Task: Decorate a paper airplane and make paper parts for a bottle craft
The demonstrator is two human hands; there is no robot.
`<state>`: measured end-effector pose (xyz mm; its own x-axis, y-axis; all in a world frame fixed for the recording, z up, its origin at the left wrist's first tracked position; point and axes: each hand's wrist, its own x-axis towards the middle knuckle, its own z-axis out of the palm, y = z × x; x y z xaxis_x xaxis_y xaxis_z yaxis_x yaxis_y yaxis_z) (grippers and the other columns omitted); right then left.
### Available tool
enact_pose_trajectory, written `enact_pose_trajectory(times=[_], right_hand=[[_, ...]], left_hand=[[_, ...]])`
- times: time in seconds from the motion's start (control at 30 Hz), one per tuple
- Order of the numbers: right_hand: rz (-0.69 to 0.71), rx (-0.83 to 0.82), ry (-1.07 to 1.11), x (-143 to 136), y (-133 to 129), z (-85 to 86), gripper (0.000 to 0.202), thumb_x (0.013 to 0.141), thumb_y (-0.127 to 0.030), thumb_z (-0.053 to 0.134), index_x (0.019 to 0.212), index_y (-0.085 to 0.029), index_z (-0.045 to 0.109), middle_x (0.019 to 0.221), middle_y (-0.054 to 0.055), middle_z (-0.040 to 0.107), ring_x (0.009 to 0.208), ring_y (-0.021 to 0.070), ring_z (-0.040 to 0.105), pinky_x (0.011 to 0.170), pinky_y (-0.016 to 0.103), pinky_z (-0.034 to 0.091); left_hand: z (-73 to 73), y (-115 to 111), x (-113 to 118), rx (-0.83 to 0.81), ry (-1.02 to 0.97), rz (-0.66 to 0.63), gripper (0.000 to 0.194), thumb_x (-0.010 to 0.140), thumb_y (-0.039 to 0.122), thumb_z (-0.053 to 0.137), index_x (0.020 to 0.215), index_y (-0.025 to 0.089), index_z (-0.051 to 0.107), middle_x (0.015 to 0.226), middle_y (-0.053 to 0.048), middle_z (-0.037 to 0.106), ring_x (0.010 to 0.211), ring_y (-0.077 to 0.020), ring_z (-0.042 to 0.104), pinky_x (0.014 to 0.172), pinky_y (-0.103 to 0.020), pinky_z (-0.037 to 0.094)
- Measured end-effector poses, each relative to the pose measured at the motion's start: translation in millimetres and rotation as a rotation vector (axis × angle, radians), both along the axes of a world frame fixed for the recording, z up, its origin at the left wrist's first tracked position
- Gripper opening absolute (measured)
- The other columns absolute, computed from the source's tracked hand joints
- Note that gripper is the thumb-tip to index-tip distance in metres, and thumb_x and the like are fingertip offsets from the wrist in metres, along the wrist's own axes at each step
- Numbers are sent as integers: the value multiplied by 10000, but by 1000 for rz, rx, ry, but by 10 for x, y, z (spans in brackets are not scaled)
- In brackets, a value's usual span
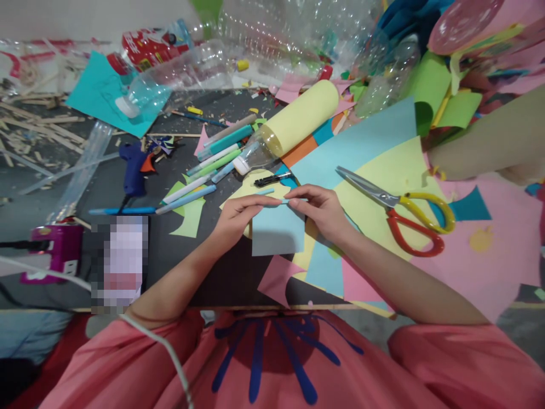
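Observation:
A light-blue piece of paper (278, 234) lies in front of me, its far edge narrow and looking folded or rolled. My left hand (239, 217) pinches that edge at its left end, index finger laid along it. At the other end, the thumb and fingers of my right hand (320, 209) close on the same edge. Just beyond my fingers is a black pen (272, 180) on pale yellow paper. A clear bottle wrapped in yellow paper (307, 116) lies farther back. Scissors (395, 201) with red and yellow handles rest open-bladed to the right of my right hand.
Several markers (219, 162) lie left of the bottle, near a blue glue gun (135, 170). A blurred-out phone-like object (123, 261) sits beside my left forearm. Pink paper (502, 250) spreads at right, where another person's arm (489, 142) reaches in. Plastic bottles (183, 74) crowd the back.

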<state>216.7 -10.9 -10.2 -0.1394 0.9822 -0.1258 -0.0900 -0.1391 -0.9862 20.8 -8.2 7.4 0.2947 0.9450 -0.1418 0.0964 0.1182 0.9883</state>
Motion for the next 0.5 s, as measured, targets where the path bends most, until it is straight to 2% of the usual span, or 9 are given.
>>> enact_pose_trajectory(times=[0.07,0.17,0.23,0.37,0.5], right_hand=[[-7,34,-44,3,-15,-8,327,673,-558,817,767,-247,778,822,24,755,751,161,652,703,315,520],[4,91,-112,3,-46,-13,284,726,-520,790,808,-248,785,833,31,766,735,168,660,669,314,521],[15,126,-146,-1,-63,-12,263,745,-504,777,814,-250,788,841,35,775,741,177,673,667,320,527],[22,171,-166,-6,-72,-18,258,769,-503,756,822,-252,788,864,37,785,789,188,694,707,330,542],[23,187,-202,-4,-67,-32,261,776,-493,753,838,-242,785,848,39,778,711,172,662,638,312,509]], left_hand=[[9,-7,-3,-2,27,13,237,789,272,627,922,217,816,1038,-42,791,1016,-234,712,913,-307,535],[-5,-17,-3,-31,23,-1,364,769,425,717,1052,205,783,1038,-77,779,920,-227,715,750,-276,550],[-25,-18,4,-37,37,-15,409,735,501,762,1007,196,788,999,-88,777,900,-222,712,713,-257,542],[-48,-16,23,-1,112,9,364,722,518,780,887,194,803,968,-82,780,917,-220,707,711,-242,542],[-35,-16,26,19,170,21,322,742,474,761,900,198,810,929,-66,785,770,-182,682,584,-224,497]])
